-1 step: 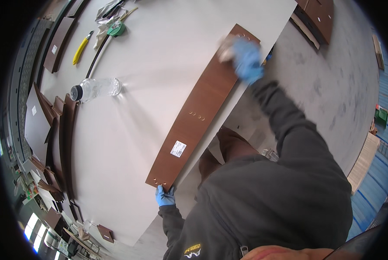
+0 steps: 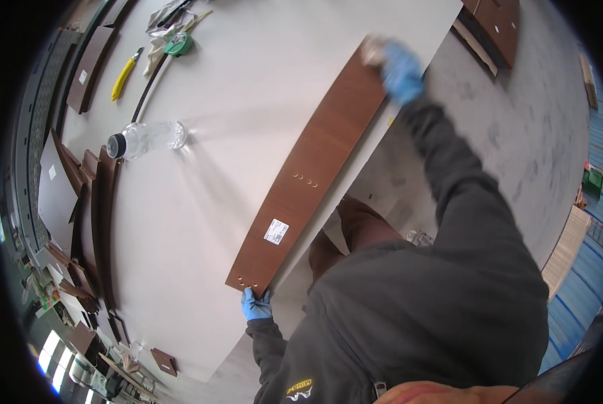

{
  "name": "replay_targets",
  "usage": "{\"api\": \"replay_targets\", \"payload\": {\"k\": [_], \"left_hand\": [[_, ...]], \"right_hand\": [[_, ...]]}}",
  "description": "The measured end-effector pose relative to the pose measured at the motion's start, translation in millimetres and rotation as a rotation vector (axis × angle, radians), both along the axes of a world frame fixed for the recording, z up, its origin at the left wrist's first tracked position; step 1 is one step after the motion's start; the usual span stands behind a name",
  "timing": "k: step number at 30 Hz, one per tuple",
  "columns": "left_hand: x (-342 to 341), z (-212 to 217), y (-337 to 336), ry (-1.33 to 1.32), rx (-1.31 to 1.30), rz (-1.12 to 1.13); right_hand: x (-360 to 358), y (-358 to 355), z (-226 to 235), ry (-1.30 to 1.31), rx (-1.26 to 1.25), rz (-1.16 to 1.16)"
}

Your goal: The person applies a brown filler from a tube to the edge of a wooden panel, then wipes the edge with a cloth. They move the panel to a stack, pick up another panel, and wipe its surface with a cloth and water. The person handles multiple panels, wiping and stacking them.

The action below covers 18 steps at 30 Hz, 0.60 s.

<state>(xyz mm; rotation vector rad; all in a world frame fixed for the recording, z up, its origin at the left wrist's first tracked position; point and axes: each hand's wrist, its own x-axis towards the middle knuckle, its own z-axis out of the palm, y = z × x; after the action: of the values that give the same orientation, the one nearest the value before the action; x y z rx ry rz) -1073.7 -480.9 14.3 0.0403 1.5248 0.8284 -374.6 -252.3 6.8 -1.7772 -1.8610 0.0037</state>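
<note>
Grip first: R hand [image 2: 402, 75], blue glove, is closed round a pale wad [image 2: 374, 51], prob. cloth but too blurred to be sure, pressed at the far end of the brown board [image 2: 325, 141]; fingers themselves smeared, so exact finger pos. unclear. L hand [image 2: 256, 307], also blue-gloved, is at the board's near end, fingertips touching the edge by the small holes there; can't tell how tightly it's closed, as the underside is hidden. Board lies diag. on the pale table [image 2: 207, 209], near end toward the person's L, far end up toward the R, close to the table edge along its R side. White label [image 2: 276, 231] on its face, nearer the L-hand end; short row of holes [image 2: 305, 180] approx. mid-board. L of the board, well apart: clear bottle [image 2: 152, 138] w/ black cap, standing or lying can't tell. Beyond it, yellow cutter [image 2: 122, 82] and a green round tool [image 2: 178, 44], next to crumpled pale fabric [image 2: 157, 55] at the top. More brown pcs. [image 2: 103, 215] along the table's L side, plus a small brown pc. [image 2: 164, 362] near the lower L corner. Dark sleeves [image 2: 449, 158] on both arms
</note>
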Motion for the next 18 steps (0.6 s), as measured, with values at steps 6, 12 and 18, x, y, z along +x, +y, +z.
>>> {"api": "replay_targets", "payload": {"k": [6, 12, 18], "left_hand": [[9.6, 1.5, 2.3, 0.066, -0.039, 0.038], [8.9, 4.5, 5.7, 0.029, -0.01, 0.033], [8.7, -0.9, -0.4, 0.075, -0.018, 0.085]], "right_hand": [[27.0, 31.7, 53.7, 0.125, 0.136, -0.117], [-127.2, -15.8, 37.3, -0.049, 0.064, 0.292], [91.2, 73.2, 17.4, 0.116, 0.235, -0.336]]}}
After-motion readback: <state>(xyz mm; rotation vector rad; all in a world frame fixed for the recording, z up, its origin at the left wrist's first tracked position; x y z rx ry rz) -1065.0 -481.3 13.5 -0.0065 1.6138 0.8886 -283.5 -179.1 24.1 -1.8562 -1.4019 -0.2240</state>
